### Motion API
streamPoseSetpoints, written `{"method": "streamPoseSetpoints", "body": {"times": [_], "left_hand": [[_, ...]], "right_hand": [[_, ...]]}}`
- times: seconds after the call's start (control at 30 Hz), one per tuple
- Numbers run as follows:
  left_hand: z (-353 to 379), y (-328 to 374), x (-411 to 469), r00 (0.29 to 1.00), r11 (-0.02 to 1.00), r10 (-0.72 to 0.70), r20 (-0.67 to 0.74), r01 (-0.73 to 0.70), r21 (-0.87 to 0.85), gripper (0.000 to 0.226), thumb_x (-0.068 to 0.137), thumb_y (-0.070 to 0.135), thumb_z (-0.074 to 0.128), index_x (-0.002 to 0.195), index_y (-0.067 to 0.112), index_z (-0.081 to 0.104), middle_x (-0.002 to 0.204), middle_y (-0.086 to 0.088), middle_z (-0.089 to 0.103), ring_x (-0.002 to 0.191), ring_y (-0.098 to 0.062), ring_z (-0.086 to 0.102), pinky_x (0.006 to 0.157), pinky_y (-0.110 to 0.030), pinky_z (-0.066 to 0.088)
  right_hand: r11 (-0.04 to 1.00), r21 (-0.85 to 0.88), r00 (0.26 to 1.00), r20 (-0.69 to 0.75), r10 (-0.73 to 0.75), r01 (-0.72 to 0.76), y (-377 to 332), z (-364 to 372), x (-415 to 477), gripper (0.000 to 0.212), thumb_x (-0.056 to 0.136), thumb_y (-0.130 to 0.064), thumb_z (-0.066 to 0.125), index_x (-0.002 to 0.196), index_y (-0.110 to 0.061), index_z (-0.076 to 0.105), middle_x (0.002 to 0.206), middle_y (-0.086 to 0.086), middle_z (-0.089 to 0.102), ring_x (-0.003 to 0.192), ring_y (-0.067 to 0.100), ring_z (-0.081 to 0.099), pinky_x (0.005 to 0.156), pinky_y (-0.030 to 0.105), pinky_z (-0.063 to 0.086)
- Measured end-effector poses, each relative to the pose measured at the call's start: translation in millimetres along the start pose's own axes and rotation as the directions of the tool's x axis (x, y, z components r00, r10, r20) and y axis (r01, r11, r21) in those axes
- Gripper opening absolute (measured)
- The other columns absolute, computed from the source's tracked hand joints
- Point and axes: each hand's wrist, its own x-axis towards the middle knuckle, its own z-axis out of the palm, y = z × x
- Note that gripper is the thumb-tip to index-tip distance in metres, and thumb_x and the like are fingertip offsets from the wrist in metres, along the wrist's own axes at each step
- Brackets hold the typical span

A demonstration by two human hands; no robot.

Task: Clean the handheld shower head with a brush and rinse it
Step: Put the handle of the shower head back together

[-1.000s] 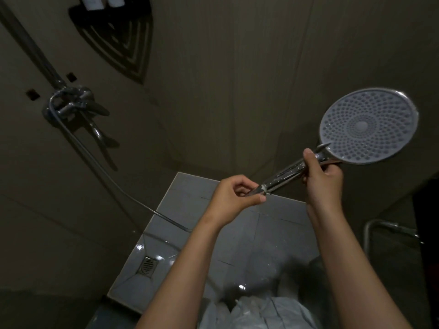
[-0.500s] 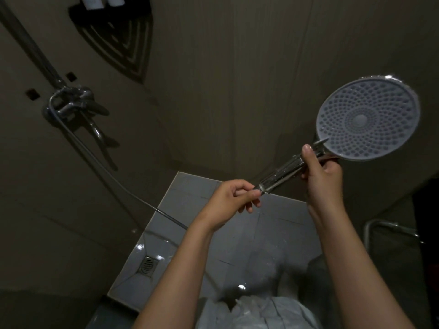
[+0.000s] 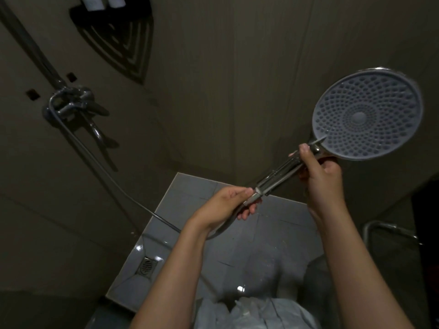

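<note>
shower head (image 3: 367, 115) is held up in mid-air at the right, nozzle face turned twd the camera, well above the wet floor (image 3: 190, 198). right hand (image 3: 320, 176) is wrapped round the top of the chrome handle (image 3: 278, 176), just below the disc. left hand (image 3: 228, 205) has its fingers curled round the hose nut (image 3: 253, 198) at the handle's bottom end.

step looks like steadying or turning the head at the nut before any scrubbing; can't tell which. to do it well:
- keep the right grip firm & close to the disc so it doesn't swing
- work the nut w/ the left fingertips only, no yanking on the hose (image 3: 133, 198)
- keep the face tilted twd the eyes so the nozzles can be checked

no brush in view, so one hand prob has to let go to fetch it.

around: the hose runs down & left to the mixer tap (image 3: 71, 103) on the wall. a dark corner shelf (image 3: 118, 43) w/ bottles sits up top, a floor drain (image 3: 147, 267) lies bottom left, and a metal rail (image 3: 384, 230) stands at the right. the light is dim and the floor is shiny wet, so there's a slip risk. slack hose could snag the left forearm.
</note>
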Motion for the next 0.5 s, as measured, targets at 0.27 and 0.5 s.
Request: {"method": "streamPoseSetpoints", "body": {"times": [0.27, 0.5], "left_hand": [[-5, -1, -8, 0.992, 0.989, -0.110, 0.059, 0.115, -0.090, 0.041, 0.098, 0.031, 0.033, 0.082, 0.004, 0.058, 0.049, 0.006, 0.051, 0.042, -0.004, 0.041, 0.051, -0.019, 0.034], [-8, 0, -11, 1.000, 0.989, -0.014, -0.005, 0.013, -0.150, 0.028, 0.096, 0.020, 0.038, 0.085, 0.003, 0.059, 0.056, 0.006, 0.057, 0.044, -0.002, 0.042, 0.048, -0.011, 0.033]], "right_hand": [[0.996, 0.093, 0.984, 0.178, -0.028, 0.011, -15, -2, -1, 0.013, 0.080, -0.033, 0.064, 0.080, -0.020, 0.065, 0.074, -0.009, 0.070, 0.073, 0.002, 0.065, 0.069, 0.019, 0.050], [0.995, 0.090, 0.979, 0.192, -0.069, 0.052, -29, -6, 8, 0.031, 0.064, -0.048, 0.074, 0.081, -0.023, 0.070, 0.082, -0.006, 0.072, 0.084, 0.010, 0.066, 0.082, 0.031, 0.051]]}}
